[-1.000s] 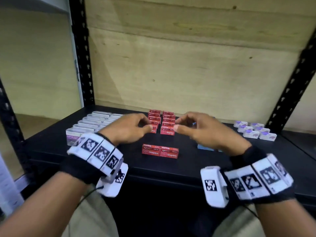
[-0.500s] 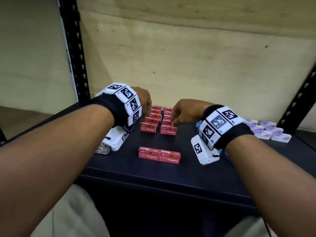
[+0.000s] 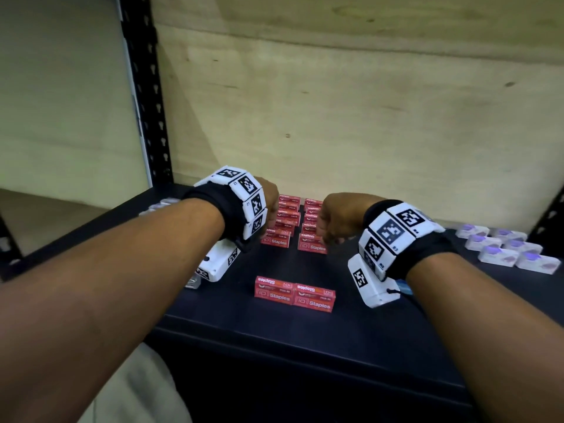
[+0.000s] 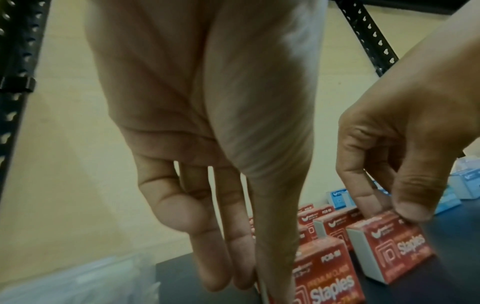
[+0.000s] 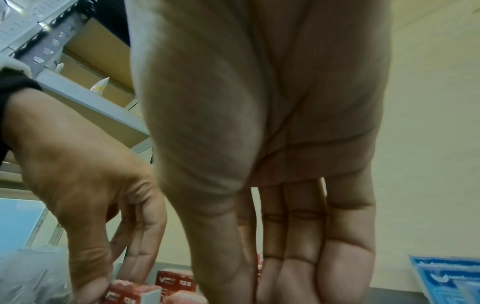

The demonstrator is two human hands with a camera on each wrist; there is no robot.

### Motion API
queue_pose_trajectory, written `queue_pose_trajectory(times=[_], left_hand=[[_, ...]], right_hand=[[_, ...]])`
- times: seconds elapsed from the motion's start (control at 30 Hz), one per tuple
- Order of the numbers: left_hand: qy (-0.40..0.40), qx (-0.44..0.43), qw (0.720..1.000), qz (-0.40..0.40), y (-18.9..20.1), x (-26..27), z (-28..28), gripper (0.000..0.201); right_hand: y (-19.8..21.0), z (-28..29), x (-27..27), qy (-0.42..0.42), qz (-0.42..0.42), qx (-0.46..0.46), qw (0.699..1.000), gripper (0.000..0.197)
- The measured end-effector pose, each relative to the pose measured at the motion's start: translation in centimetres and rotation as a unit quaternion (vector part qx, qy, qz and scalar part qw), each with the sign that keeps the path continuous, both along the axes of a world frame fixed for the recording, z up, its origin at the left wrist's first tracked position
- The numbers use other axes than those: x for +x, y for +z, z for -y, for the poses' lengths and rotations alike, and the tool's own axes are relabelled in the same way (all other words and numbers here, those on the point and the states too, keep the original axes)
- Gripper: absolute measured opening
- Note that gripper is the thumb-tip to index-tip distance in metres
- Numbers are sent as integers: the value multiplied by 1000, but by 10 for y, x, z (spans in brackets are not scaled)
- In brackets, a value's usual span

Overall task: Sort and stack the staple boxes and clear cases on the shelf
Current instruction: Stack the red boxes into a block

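Two columns of red staple boxes (image 3: 288,219) run back along the black shelf (image 3: 305,337). My left hand (image 3: 270,204) reaches down onto the left column, thumb and fingers pinching a red box (image 5: 131,293). Over the right column, my right hand (image 3: 331,228) pinches the top of the front red box (image 4: 389,244) between thumb and fingers. Another pair of red boxes (image 3: 294,293) lies side by side nearer the front edge. The clear cases (image 3: 158,206) sit at the left, mostly hidden behind my left forearm.
Small white boxes with purple print (image 3: 503,248) are grouped at the right. A blue box (image 3: 406,288) peeks out under my right wrist, and more blue boxes (image 4: 340,198) stand behind the red ones. A wooden back panel and black perforated uprights (image 3: 146,96) enclose the shelf.
Both hands have moved forward and down from hovering above the red columns onto the boxes. My head has come closer and lower, so my forearms now fill the foreground.
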State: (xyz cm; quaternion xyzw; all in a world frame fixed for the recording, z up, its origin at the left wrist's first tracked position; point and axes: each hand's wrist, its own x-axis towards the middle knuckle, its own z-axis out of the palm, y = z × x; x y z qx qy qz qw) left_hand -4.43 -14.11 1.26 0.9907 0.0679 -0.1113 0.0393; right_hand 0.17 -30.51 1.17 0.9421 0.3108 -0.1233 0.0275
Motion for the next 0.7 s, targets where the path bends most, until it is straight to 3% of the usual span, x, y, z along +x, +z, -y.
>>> queue_pose_trajectory(times=[0.13,0.33,0.47,0.57,0.7], left_hand=[[-7,49,999,-3,1,2,6,20],[-37,45,997,-44,13,-14,17,26],[-54,59,997,-2,11,-33,16,25],[-55,33,996,-61,12,-45,13,20],[-63,22,996,-66,12,-63,11,20]], right_hand=[[1,1,-1,10,5,-1,1000,17],[-1,9,-11,27,0,2,1000,13],[2,24,-29,40,-32,12,999,8],[4,31,-41,46,-52,-4,998,11],[6,38,-57,48,-66,-18,996,11]])
